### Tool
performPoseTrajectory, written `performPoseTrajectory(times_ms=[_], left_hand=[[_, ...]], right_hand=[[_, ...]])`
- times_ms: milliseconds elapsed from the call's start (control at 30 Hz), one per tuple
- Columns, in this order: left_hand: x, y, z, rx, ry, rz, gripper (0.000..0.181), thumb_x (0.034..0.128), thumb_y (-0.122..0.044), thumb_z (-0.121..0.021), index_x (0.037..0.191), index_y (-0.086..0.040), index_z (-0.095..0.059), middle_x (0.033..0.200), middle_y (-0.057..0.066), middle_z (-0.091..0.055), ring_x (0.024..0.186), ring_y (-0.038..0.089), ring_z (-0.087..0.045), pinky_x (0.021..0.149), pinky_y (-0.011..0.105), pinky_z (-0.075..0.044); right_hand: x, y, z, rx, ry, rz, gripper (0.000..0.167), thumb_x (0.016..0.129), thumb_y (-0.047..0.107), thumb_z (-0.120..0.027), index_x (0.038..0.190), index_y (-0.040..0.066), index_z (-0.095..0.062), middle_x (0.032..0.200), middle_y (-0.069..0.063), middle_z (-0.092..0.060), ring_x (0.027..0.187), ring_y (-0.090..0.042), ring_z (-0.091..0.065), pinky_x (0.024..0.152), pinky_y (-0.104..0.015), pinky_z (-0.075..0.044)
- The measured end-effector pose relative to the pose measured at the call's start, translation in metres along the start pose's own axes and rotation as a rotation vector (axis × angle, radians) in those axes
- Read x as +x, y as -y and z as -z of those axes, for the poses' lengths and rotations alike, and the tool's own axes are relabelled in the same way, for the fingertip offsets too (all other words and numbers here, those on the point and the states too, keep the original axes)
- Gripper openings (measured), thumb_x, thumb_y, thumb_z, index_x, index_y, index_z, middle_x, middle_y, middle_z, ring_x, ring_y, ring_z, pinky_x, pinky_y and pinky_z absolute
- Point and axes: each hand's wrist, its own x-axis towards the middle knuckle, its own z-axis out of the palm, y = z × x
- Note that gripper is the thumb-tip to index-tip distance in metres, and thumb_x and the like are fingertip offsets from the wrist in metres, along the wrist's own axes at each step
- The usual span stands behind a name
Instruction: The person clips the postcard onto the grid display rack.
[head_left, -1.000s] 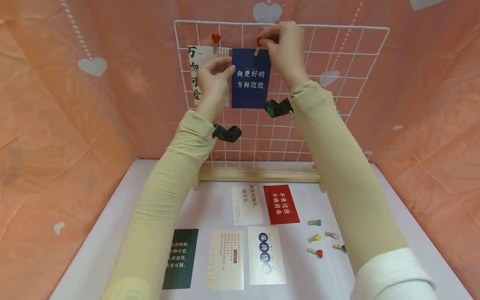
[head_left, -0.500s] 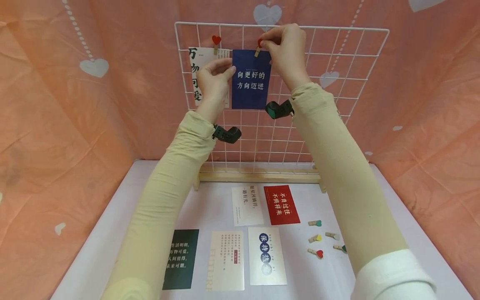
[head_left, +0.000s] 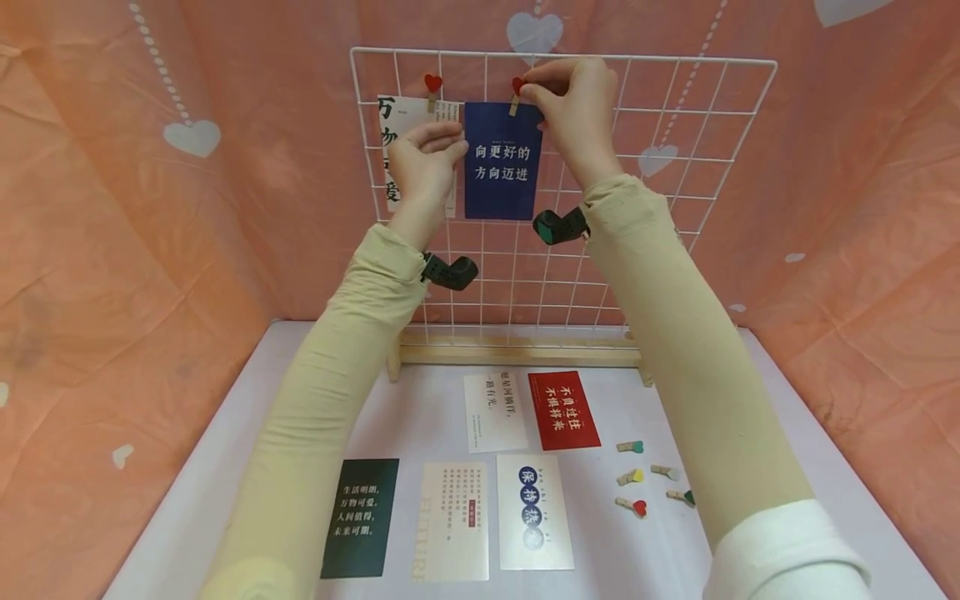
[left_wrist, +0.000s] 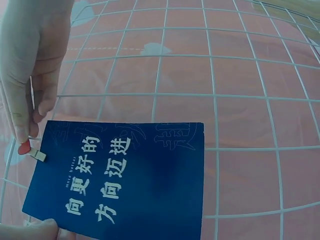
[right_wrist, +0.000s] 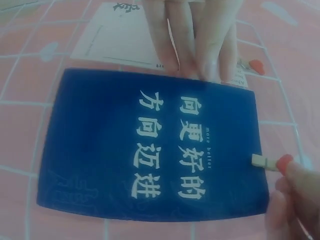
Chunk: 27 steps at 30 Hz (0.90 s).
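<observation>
A blue card [head_left: 500,183] with white characters hangs upright on the white wire grid [head_left: 577,271]. At its top edge a small wooden clothespin with a red heart [head_left: 514,98] bites the card. My right hand [head_left: 579,112] pinches the heart end between thumb and fingers. At the card's left edge is my left hand [head_left: 426,162], fingers fairly straight; in the right wrist view its fingertips [right_wrist: 212,70] lie along that edge. Behind the left hand a white card [head_left: 405,125] with black characters hangs from another red-heart clothespin [head_left: 432,92], partly hidden.
On the table lie a red card [head_left: 564,410], a white card [head_left: 495,412], a dark green card [head_left: 363,517], a cream card [head_left: 453,521] and a card with blue circles [head_left: 534,512]. Several heart clothespins [head_left: 632,477] lie at the right. A wooden base [head_left: 517,354] carries the grid.
My left hand has shifted slightly left and down from the blue card's edge, its thumb overlapping the card less. The right hand stays at the clothespin, its wrist a little lower in view.
</observation>
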Motion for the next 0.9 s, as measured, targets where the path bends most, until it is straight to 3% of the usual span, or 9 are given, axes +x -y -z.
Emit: performPoseTrajectory(times_ms=[167, 300, 533, 700, 900], left_hand=[[-0.003, -0.001, 0.001, 0.026, 0.014, -0.011, 0.019, 0.0843, 0.007, -0.068, 0.098, -0.005, -0.073, 0.095, 0.007, -0.071, 0.091, 0.014, -0.065, 0.076, 0.024, -0.054], [-0.005, 0.000, 0.003, 0.041, 0.020, -0.017, 0.019, 0.0852, 0.007, -0.067, 0.099, -0.005, -0.073, 0.096, 0.007, -0.071, 0.091, 0.015, -0.065, 0.076, 0.026, -0.054], [-0.007, 0.004, 0.010, 0.075, 0.007, -0.046, 0.020, 0.0838, 0.009, -0.067, 0.099, -0.003, -0.073, 0.095, 0.009, -0.071, 0.092, 0.017, -0.066, 0.078, 0.028, -0.054], [-0.009, 0.008, 0.020, 0.002, 0.064, -0.054, 0.022, 0.0841, 0.010, -0.066, 0.103, 0.002, -0.071, 0.099, 0.014, -0.069, 0.094, 0.021, -0.066, 0.081, 0.028, -0.055], [-0.016, 0.007, 0.036, -0.107, 0.153, -0.007, 0.025, 0.0852, 0.009, -0.065, 0.110, 0.005, -0.066, 0.103, 0.017, -0.068, 0.100, 0.028, -0.064, 0.086, 0.032, -0.054]], right_hand=[[-0.001, -0.007, 0.001, 0.066, 0.008, 0.017, 0.022, 0.089, 0.021, -0.068, 0.109, 0.013, -0.074, 0.104, -0.002, -0.070, 0.086, -0.011, -0.062, 0.070, -0.018, -0.053], [-0.001, -0.016, 0.003, 0.195, -0.004, 0.026, 0.020, 0.090, 0.016, -0.067, 0.106, 0.006, -0.074, 0.094, -0.005, -0.069, 0.082, -0.015, -0.062, 0.074, -0.025, -0.054], [-0.015, -0.030, 0.009, 0.383, 0.043, -0.040, 0.021, 0.092, 0.015, -0.063, 0.102, -0.001, -0.071, 0.085, -0.008, -0.067, 0.081, -0.023, -0.063, 0.075, -0.028, -0.055], [-0.028, -0.040, 0.017, 0.473, 0.082, -0.067, 0.022, 0.092, 0.015, -0.063, 0.103, -0.003, -0.070, 0.088, -0.011, -0.068, 0.082, -0.024, -0.063, 0.078, -0.030, -0.055], [-0.046, -0.061, 0.024, 0.533, 0.148, -0.099, 0.027, 0.093, 0.015, -0.062, 0.108, -0.007, -0.067, 0.092, -0.013, -0.067, 0.090, -0.030, -0.063, 0.085, -0.036, -0.054]])
